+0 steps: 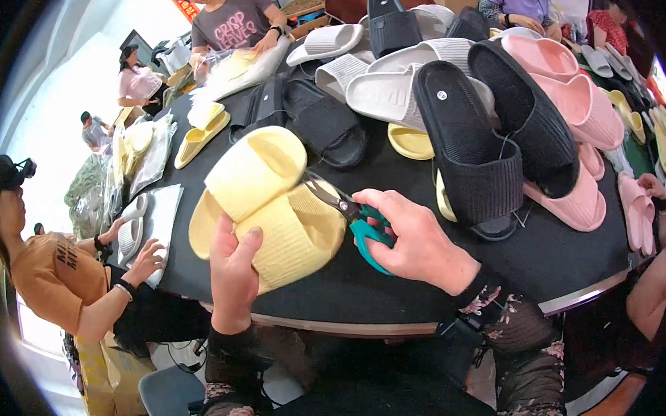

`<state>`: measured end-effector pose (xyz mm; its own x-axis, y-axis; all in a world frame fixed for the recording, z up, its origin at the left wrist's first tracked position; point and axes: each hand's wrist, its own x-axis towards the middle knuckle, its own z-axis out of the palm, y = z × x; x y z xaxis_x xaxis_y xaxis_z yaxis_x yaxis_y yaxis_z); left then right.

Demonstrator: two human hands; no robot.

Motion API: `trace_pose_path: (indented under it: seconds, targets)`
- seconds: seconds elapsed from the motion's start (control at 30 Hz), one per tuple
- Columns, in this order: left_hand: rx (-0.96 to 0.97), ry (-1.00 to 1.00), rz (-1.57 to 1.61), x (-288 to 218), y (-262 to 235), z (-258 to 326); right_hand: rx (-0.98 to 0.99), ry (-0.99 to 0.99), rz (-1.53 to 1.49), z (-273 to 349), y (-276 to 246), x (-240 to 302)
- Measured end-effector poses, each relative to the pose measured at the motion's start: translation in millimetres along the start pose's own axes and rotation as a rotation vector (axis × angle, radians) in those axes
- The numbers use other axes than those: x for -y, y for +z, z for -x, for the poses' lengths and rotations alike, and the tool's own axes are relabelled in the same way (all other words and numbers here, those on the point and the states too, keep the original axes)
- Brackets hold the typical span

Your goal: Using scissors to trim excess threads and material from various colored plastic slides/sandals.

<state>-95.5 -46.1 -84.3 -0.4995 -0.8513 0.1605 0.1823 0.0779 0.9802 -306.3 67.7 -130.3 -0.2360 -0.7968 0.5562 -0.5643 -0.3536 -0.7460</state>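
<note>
Above the near edge of the dark round table, my left hand (235, 272) grips a pair of yellow slippers (287, 236), thumb over one ribbed strap. The two slippers lie against each other. My right hand (424, 245) is closed around the teal handles of scissors (369, 239). Their metal blades point left and reach the edge of the slippers, near the gap between the straps; the exact spot of the tips is hard to make out. Right of the scissors lies a pair of black slippers (465, 154), with a thin tie at the strap.
A heap of grey slippers (386, 95), black and pink slippers (571, 107) covers the table's far and right side. Co-workers sit around: one at left handles grey slippers (130, 232) on a white bag, another at the far side holds a clear bag (238, 74).
</note>
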Motion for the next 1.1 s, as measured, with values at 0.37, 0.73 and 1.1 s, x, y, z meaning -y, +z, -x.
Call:
trace_pose_path:
  seconds: [0.37,0.73,1.1]
  targets:
    - [-0.202,0.281,-0.248,3,7,19,0.195,-0.005,0.026,1,7,-6]
    - [-0.179,0.252,-0.39,15,24,35,0.159,-0.019,-0.017,7,7,-6]
    - [0.054,0.151,-0.376,15,36,48,0.048,-0.04,-0.104,1,2,2]
